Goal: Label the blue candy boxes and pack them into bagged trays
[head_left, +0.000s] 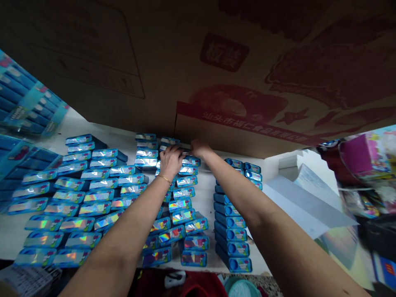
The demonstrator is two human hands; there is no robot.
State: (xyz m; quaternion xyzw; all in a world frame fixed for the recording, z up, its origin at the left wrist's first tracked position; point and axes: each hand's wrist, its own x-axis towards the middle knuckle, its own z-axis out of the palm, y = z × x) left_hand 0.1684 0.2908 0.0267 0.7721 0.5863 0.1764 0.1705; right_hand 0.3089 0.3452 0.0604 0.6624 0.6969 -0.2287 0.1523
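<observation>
Both hands meet at the far end of the middle rows of small blue boxes, close under a large cardboard carton. My left hand (171,160), with a thin bracelet at the wrist, reaches over the boxes with bent fingers closed on a small blue box (185,152), mostly hidden by the fingers. Just right of it, my right hand (199,148) is closed at the same spot in shadow; what its fingertips hold is hidden. Below the hands, more blue boxes (185,181) with shiny labels stand on edge in a column.
The printed cardboard carton (192,74) looms over the back of the white tabletop (204,198). Rows of blue boxes (99,183) fill the left; another column (236,235) stands right. Plastic-wrapped blue packs (24,99) lie far left, loose sheets (309,202) at right.
</observation>
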